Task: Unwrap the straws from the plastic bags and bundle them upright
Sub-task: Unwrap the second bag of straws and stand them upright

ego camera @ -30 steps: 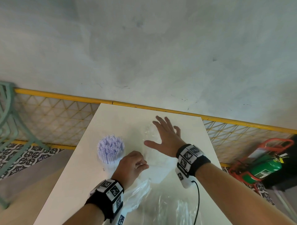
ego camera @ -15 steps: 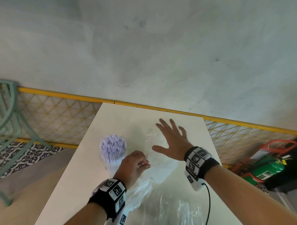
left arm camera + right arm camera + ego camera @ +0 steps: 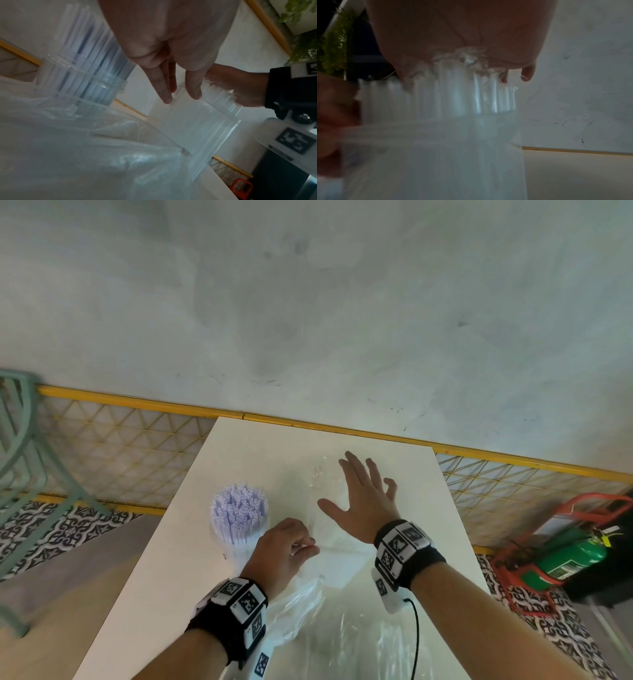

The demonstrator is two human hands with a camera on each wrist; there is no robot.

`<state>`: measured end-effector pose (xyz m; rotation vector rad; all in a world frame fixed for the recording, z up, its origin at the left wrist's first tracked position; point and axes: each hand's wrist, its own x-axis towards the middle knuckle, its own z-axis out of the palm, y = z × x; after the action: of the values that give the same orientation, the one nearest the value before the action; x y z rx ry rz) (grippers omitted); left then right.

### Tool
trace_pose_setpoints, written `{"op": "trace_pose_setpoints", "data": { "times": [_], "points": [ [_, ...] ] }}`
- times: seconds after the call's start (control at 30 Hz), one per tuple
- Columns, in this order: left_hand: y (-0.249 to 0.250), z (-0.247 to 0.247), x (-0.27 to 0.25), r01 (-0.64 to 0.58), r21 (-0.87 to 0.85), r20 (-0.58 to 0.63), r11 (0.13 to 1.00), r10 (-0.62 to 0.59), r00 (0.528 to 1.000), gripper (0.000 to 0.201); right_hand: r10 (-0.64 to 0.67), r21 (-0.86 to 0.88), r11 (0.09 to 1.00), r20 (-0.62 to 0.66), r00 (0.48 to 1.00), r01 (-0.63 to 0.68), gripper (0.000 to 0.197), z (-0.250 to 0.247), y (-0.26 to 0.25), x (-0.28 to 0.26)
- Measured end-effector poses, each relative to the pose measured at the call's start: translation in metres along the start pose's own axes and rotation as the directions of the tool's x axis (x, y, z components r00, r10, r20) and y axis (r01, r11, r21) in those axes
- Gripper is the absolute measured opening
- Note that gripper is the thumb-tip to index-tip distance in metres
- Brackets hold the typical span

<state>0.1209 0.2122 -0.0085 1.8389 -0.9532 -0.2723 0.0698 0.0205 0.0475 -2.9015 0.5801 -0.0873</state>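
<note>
From the head camera, a person's right hand (image 3: 363,501) lies flat with fingers spread on a clear plastic bag of straws (image 3: 329,508) at the middle of a white table (image 3: 164,577), while the left hand (image 3: 281,549), fingers curled, pinches the near end of that bag. Left of the bag, a bundle of pale lilac straws (image 3: 238,510) stands upright in a clear cup (image 3: 236,549). More loose plastic bags (image 3: 342,628) lie on the near side of the bag. A green fire extinguisher (image 3: 575,556) sits on the floor to the table's right.

From the left wrist camera, the left hand's fingertips (image 3: 164,94) close on the ridged zip edge of the bag (image 3: 197,121); the upright straws (image 3: 89,65) rise from the cup (image 3: 77,92) left of the bag.

From the right wrist camera, the right palm (image 3: 462,33) presses on the wrapped straws' ends (image 3: 462,94); the picture is dim and blurred.
</note>
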Motion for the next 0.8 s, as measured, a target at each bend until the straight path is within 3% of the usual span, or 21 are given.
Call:
{"op": "trace_pose_setpoints", "data": {
  "times": [0.1, 0.2, 0.33, 0.43, 0.5, 0.57, 0.7, 0.8],
  "points": [
    [0.001, 0.000, 0.000, 0.058, 0.033, 0.022, 0.998, -0.059, 0.998, 0.019, -0.035, -0.028, 0.999, 0.039, 0.999, 0.036, 0.084, 0.010, -0.003, -0.013],
    [0.001, -0.001, -0.003, 0.037, 0.120, 0.021, 0.992, -0.040, 0.999, 0.011, -0.029, -0.047, 0.998, 0.056, 0.998, 0.032, 0.079, 0.014, 0.002, -0.013],
    [-0.001, -0.004, -0.020, 0.046, 0.285, 0.024, 0.958, -0.055, 0.998, 0.058, -0.055, -0.083, 0.994, 0.165, 0.985, 0.070, 0.084, 0.010, 0.011, -0.006],
    [-0.006, -0.004, -0.042, -0.020, 0.459, 0.092, 0.888, -0.025, 0.995, 0.050, -0.066, -0.026, 0.997, 0.251, 0.966, 0.074, 0.086, -0.003, 0.013, -0.003],
    [-0.009, -0.002, -0.053, -0.016, 0.597, 0.173, 0.802, -0.109, 0.979, 0.048, -0.101, 0.038, 0.995, 0.164, 0.981, 0.096, 0.081, -0.014, 0.011, -0.006],
    [-0.011, 0.002, -0.058, -0.006, 0.687, 0.224, 0.727, -0.204, 0.953, 0.045, -0.167, 0.071, 0.983, -0.038, 0.985, 0.170, 0.066, -0.024, 0.008, -0.014],
    [-0.008, 0.003, -0.055, -0.005, 0.777, 0.307, 0.629, -0.373, 0.875, 0.045, -0.291, 0.081, 0.934, -0.396, 0.871, 0.349, 0.030, -0.033, 0.004, -0.042],
    [-0.007, -0.002, -0.051, -0.020, 0.777, 0.301, 0.630, -0.343, 0.890, 0.029, -0.356, 0.106, 0.884, -0.479, 0.802, 0.456, 0.022, -0.035, 0.002, -0.065]
  ]
}}
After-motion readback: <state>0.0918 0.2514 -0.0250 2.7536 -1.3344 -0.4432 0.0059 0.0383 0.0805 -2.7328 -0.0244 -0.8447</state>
